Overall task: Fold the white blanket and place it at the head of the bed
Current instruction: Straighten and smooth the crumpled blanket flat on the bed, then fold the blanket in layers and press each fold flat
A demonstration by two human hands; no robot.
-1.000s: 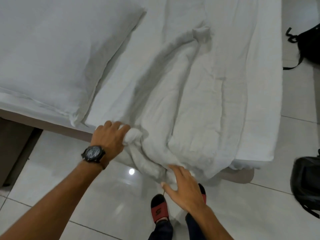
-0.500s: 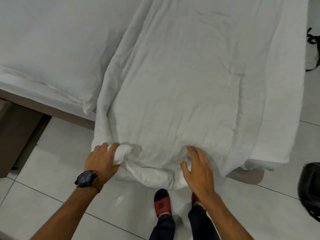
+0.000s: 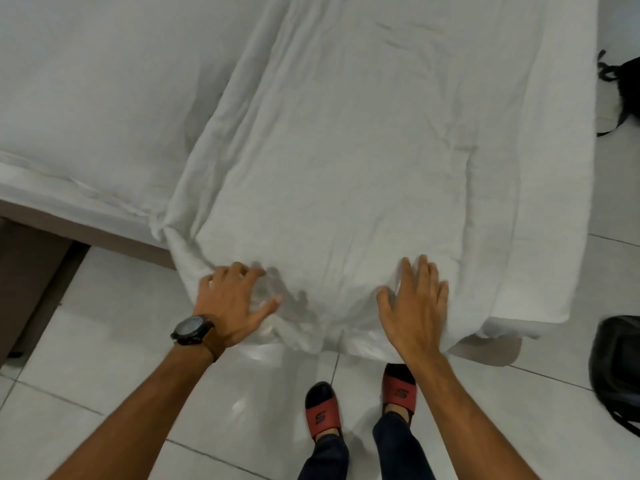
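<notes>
We look down from head height at a bed (image 3: pixel 86 98) and at the white blanket (image 3: pixel 339 161), which lies along it as a long, partly folded strip, its near end bunched and hanging over the bed's near edge. Our left hand (image 3: pixel 230 301), with a dark watch (image 3: pixel 192 330) at the wrist, and our right hand (image 3: pixel 415 304) both rest flat on that end, fingers spread, each grip released and holding nothing. To do this step well, we judge, we should press the creases outward toward the long edges, square the near corners, then pinch both corners evenly before folding the end up toward the pillow (image 3: pixel 104 81).
</notes>
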